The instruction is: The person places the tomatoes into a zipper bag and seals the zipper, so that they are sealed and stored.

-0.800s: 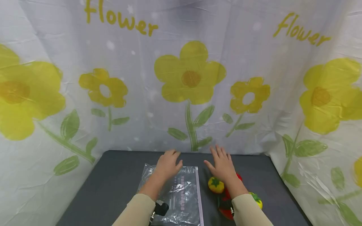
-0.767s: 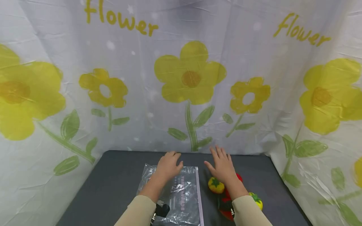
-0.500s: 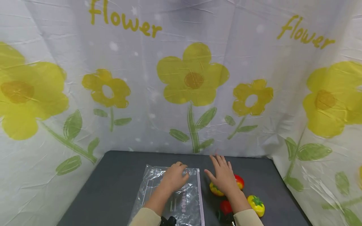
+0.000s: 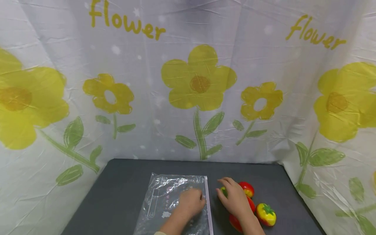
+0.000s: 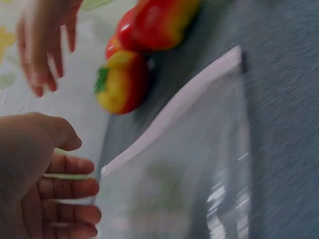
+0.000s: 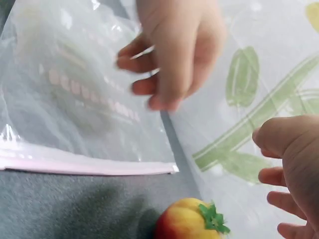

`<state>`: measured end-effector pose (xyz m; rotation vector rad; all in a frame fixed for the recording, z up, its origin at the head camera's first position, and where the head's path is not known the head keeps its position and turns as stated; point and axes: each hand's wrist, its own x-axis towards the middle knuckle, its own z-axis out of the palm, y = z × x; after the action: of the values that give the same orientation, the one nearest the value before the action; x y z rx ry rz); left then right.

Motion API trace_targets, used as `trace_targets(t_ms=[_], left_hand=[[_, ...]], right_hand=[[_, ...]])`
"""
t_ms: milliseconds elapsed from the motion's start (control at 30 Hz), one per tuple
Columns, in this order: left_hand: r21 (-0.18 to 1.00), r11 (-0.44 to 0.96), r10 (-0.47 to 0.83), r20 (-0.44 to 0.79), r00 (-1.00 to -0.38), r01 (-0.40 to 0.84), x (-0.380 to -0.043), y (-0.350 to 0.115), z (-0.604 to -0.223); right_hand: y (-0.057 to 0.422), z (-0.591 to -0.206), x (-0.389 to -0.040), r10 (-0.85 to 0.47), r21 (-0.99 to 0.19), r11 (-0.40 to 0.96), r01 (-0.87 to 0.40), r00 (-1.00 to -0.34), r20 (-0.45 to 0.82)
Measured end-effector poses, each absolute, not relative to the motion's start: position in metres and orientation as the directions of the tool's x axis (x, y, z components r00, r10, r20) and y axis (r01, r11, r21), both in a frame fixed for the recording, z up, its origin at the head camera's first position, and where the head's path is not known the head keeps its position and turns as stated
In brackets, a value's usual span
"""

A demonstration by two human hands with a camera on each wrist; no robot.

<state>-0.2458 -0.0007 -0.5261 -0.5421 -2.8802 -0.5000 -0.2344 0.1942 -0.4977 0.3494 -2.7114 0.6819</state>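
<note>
A clear zip bag (image 4: pixel 161 199) with a pale pink zip strip (image 4: pixel 209 205) along its right edge lies flat on the table. My left hand (image 4: pixel 191 203) hovers over its right half, fingers loosely bent and holding nothing; the left wrist view shows this hand (image 5: pixel 30 169) beside the bag. Right of the bag, my right hand (image 4: pixel 236 199) is above a group of toy fruits, its fingers spread and relaxed. It partly hides a yellow-and-red toy fruit with a green leafy cap (image 6: pixel 187 219) and red ones (image 4: pixel 235 223). In the right wrist view both hands are apart from everything.
A red toy fruit (image 4: pixel 246 188) sits just behind the right hand, and a yellow one with a green cap (image 4: pixel 266 214) lies to its right. The dark grey table (image 4: pixel 117 195) meets a white curtain (image 4: pixel 141 130) printed with yellow flowers at the back and sides.
Both hands have moved back toward the body and lower. My left hand has also shifted right across the bag. The right hand's fingers, earlier stretched forward, are now more bent over the toy fruits.
</note>
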Motion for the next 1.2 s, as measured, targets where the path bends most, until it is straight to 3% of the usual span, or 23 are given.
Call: trace_targets(t_ms=[133, 500, 867, 1200], left_hand=[[0.205, 0.906, 0.312, 0.271, -0.911, 0.371, -0.236, 0.017, -0.54], [0.231, 0.938, 0.221, 0.176, -0.959, 0.259, -0.227, 0.027, -0.56], [0.151, 0.957, 0.231, 0.114, -0.966, 0.247, -0.23, 0.037, -0.569], [0.148, 0.972, 0.159, 0.169, -0.973, 0.185, -0.228, 0.044, -0.568]], right_hand=[[0.196, -0.499, -0.222, -0.088, -0.456, 0.852, -0.256, -0.93, 0.357], [0.196, -0.509, -0.194, -0.017, -0.42, 0.868, -0.263, -0.863, 0.504], [0.198, -0.508, -0.191, -0.005, -0.434, 0.868, -0.243, -0.876, 0.481], [0.194, -0.514, -0.19, 0.003, -0.443, 0.864, -0.24, -0.877, 0.481]])
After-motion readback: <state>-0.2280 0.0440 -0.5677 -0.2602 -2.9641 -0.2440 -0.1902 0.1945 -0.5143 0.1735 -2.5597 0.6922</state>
